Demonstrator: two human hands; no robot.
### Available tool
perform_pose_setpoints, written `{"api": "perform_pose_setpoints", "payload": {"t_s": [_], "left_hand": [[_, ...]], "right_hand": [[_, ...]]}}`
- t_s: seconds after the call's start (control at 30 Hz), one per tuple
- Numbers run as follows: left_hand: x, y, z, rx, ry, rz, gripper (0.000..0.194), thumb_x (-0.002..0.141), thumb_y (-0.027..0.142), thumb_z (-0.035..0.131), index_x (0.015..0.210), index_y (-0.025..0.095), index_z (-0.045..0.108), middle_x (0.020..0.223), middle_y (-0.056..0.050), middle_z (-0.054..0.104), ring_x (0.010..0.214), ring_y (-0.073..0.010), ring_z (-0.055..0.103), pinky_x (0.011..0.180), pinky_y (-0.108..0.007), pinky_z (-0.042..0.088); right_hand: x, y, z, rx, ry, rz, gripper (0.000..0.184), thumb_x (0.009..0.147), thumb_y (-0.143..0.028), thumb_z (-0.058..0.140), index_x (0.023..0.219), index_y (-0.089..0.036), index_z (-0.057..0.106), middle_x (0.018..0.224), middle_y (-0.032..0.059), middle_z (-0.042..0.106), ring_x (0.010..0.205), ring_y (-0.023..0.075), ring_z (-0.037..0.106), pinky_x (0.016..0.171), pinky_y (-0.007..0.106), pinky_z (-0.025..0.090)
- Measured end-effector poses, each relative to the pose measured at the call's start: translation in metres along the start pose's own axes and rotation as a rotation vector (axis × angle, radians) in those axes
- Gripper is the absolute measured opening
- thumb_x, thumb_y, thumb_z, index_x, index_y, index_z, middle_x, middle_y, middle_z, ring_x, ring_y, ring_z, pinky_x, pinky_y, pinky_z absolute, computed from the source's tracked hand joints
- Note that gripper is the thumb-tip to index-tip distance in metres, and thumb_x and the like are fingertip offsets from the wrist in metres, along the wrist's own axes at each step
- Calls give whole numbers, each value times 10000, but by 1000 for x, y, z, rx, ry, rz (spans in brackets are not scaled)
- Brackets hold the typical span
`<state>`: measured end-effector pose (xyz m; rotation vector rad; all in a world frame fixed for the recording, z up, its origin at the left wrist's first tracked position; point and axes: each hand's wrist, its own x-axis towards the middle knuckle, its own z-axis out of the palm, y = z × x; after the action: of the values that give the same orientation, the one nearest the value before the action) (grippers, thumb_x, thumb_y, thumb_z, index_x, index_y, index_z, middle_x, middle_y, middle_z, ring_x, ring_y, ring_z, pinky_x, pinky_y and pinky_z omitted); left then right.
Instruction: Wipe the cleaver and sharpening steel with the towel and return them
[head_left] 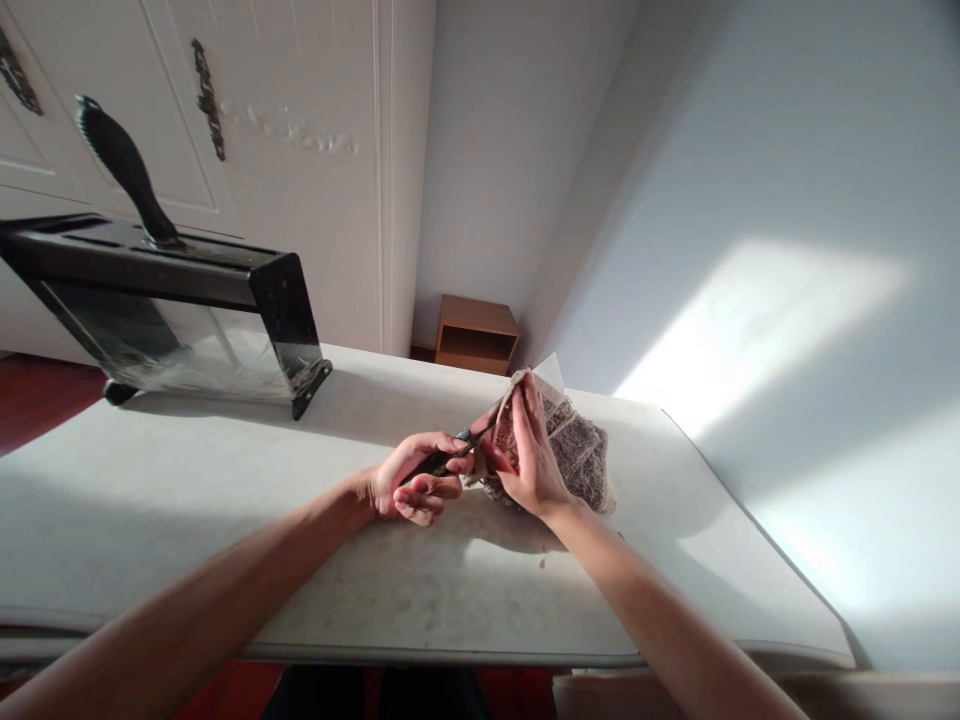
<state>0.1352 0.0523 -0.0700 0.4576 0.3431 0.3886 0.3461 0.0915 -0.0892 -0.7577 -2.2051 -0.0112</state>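
Note:
My left hand (pixel 424 480) is wrapped round the black handle of a knife (pixel 439 462), which points up and to the right. Its blade runs into a folded brown-grey cloth (pixel 589 450) with pale edges, so most of the blade is hidden. My right hand (pixel 532 455) presses a fold of the cloth against the blade, fingers close together and pointing away from me. The rest of the cloth lies bunched on the white table (pixel 360 580) to the right of my hand. Behind the cloth a pale, thin corner (pixel 551 372) sticks up; I cannot make out what it belongs to.
At the left of the table stands a black-framed device (pixel 277 290) with clear panels and an upright black handle (pixel 124 165). White cabinet doors (pixel 300 200) rise behind it. A small wooden shelf box (pixel 477 330) is beyond the table, and a sunlit wall (pixel 750 300) borders the right.

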Motion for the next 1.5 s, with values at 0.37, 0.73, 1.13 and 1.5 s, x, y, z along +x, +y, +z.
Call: {"api": "perform_pose_setpoints", "payload": {"t_s": [0.37,0.73,1.13,1.5], "left_hand": [[2,2,-10,-68,-108,-8,235,867,317,433,674,189,397,380,39,383,237,-54,131,262,-142,157],[0,2,-9,-129,-28,41,187,745,157,511,622,179,372,347,55,340,220,-41,105,263,-130,131],[-2,2,-7,-94,9,34,208,688,147,521,603,184,334,340,61,298,214,-39,89,270,-133,56],[0,0,-7,-17,-47,-84,222,689,133,519,586,182,329,351,42,348,209,-48,132,274,-148,42]], "right_hand": [[-1,15,3,43,-57,77,787,943,-128,436,1557,-295,-27,1633,30,3,1493,261,8,1211,525,186],[4,4,-9,141,-248,-337,793,851,55,410,1544,-268,198,1521,78,385,1456,236,245,1159,520,349],[1,3,-12,-16,-268,-232,787,877,-28,440,1562,-224,104,1591,102,236,1482,265,143,1181,558,278],[-5,42,-2,-49,-53,102,794,965,-263,445,1542,-309,-98,1622,16,-87,1484,285,-50,1200,580,124]]}}
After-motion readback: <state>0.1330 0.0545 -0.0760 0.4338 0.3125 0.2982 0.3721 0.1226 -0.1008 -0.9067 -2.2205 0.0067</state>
